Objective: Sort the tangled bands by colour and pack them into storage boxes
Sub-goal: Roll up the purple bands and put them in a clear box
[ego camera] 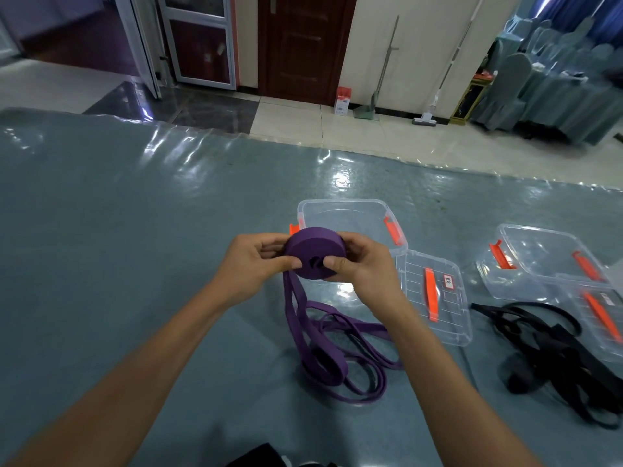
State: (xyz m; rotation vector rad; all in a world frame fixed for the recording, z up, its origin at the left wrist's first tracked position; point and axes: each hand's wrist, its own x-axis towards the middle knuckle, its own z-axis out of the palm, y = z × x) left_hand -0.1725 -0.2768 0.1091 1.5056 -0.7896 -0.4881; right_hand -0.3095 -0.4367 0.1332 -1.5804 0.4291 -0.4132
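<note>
Head view: both hands roll a purple band into a coil above the worktop, empty box just behind.

Head view: left hand (251,264) and right hand (362,264) pinch the purple coil (315,252), fingers (291,263) clamped on its face and rim, thumbs near the centre. Loose purple band tail (332,352) hangs from the coil and lies looped on the worktop (135,230). Open clear storage box (350,219) sits just behind, its lid (435,298) beside it. Black bands (566,358) lie tangled near a second box (542,254). Band looks soft, floppy, light, likely springy; best to grip the coil rim tight or it unwinds. Coil's back side and palm-side fingers hidden; lid label unreadable; black bands cut off at the right edge.
</note>
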